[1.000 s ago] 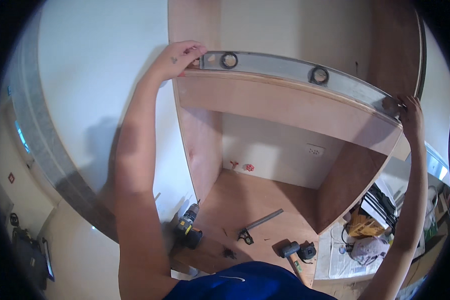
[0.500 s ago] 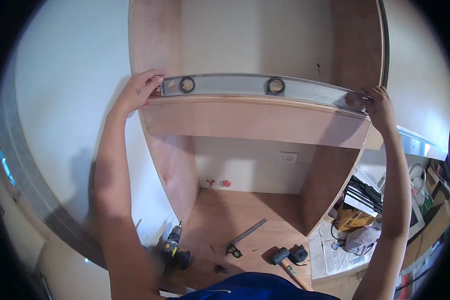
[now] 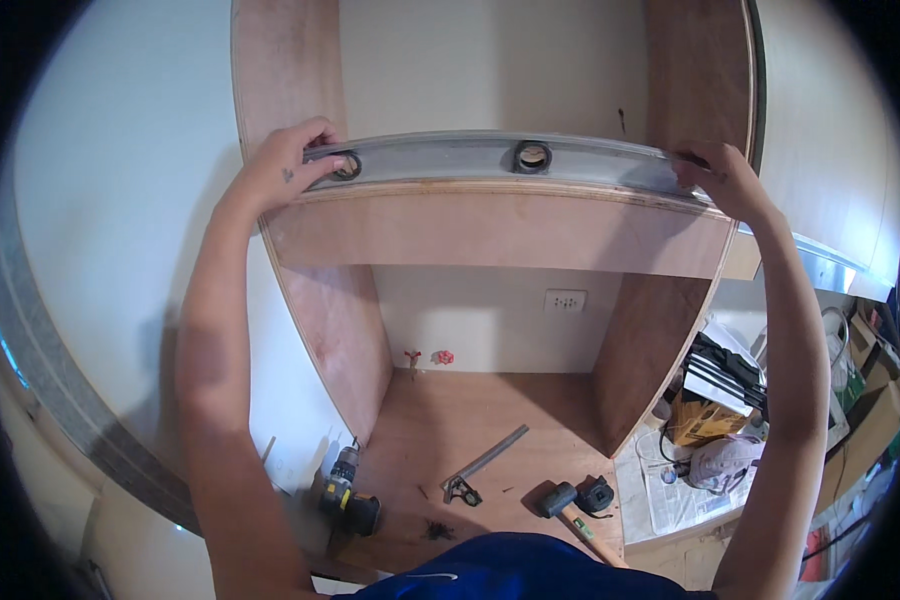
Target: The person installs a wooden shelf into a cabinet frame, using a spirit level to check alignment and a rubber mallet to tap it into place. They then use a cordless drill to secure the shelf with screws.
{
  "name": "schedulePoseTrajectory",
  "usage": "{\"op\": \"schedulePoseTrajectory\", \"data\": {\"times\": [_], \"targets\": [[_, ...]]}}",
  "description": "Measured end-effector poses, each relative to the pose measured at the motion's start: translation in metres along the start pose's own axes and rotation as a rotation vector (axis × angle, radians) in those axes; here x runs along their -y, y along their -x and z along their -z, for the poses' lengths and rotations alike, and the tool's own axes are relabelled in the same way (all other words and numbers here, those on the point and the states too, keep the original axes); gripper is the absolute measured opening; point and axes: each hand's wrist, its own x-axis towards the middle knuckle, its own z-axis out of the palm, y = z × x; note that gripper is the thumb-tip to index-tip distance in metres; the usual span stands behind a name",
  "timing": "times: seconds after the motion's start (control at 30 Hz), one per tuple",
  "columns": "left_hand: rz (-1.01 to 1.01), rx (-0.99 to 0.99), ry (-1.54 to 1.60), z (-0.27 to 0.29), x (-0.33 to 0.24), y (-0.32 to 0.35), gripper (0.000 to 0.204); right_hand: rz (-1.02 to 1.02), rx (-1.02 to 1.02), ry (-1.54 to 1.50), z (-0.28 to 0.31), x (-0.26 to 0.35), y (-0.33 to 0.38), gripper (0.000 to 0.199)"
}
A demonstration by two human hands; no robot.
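A long grey spirit level (image 3: pixel 440 160) lies along the top of the wooden crosspiece (image 3: pixel 500 228) of a plywood cabinet. My left hand (image 3: pixel 288 168) is closed round the level's left end, fingers over the far side and thumb on the face beside a round vial. At the other end my right hand (image 3: pixel 720 180) grips the level, its fingers curled over the top edge. The crosspiece spans between the cabinet's two side panels, and a second round vial shows near the level's middle.
On the lower wooden board (image 3: pixel 400 480) lie a cordless drill (image 3: pixel 342 490), a combination square (image 3: pixel 485 458), a mallet (image 3: pixel 573 512) and a tape measure (image 3: pixel 596 495). A wall socket (image 3: pixel 566 301) shows at the back. Boxes and a bag (image 3: pixel 722 464) crowd the right side.
Both hands have moved inward from the ends of the spirit level and now wrap over it. The whole view has shifted slightly, with the cabinet appearing further left and higher.
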Motion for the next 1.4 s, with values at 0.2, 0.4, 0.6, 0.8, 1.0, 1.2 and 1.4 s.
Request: {"op": "schedulePoseTrajectory", "data": {"times": [0.2, 0.4, 0.6, 0.8, 1.0, 1.2, 1.4], "targets": [[-0.046, 0.149, -0.045, 0.006, 0.001, 0.008, 0.025, 0.003, 0.143, 0.131, 0.015, 0.008, 0.014, 0.036], [-0.072, -0.019, -0.196, 0.007, 0.001, 0.010, 0.053, 0.255, 0.047, 0.126, 0.018, 0.003, 0.019, 0.040], [-0.353, -0.210, -0.416, -0.010, 0.008, 0.000, 0.071, 0.269, -0.106, 0.239, 0.008, -0.014, -0.003, 0.069], [-0.287, -0.261, -0.365, -0.045, 0.006, 0.002, 0.064, 0.170, -0.137, 0.548, -0.020, -0.031, -0.008, 0.076], [-0.276, -0.209, -0.326, -0.045, 0.004, 0.006, 0.050, 0.266, -0.177, 0.471, -0.029, -0.022, -0.005, 0.053], [-0.200, -0.149, -0.219, -0.047, 0.007, 0.003, 0.047, 0.187, -0.048, 0.326, -0.022, -0.021, -0.007, 0.054], [-0.255, -0.275, -0.310, -0.049, 0.012, 0.003, 0.055, 0.275, -0.187, 0.309, -0.020, -0.024, -0.002, 0.062]]}}
